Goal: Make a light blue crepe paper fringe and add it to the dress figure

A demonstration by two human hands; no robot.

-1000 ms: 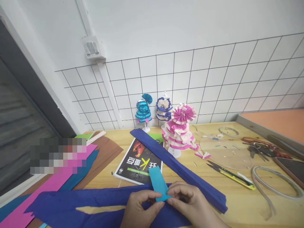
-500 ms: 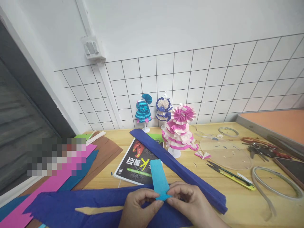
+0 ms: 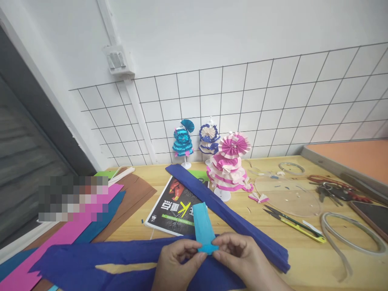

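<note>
A strip of turquoise crepe paper stands up between my two hands, its near end folded over. My left hand pinches the left side of the fold between thumb and fingers. On the right side of the same fold, my right hand is closed in a matching pinch. Dark blue crepe paper lies spread under my hands, with a gap in it where the table shows. A long folded dark blue strip runs diagonally beyond them.
Paper-fan ornaments on stands line the back: a pink and white one, a blue and cream one and a turquoise one. Yellow-handled snips, tape coils and keys lie right. Pink paper and a black booklet lie left.
The near end of the turquoise strip now shows a flatter, clearer fold between my fingertips. Both hands stay almost in place.
</note>
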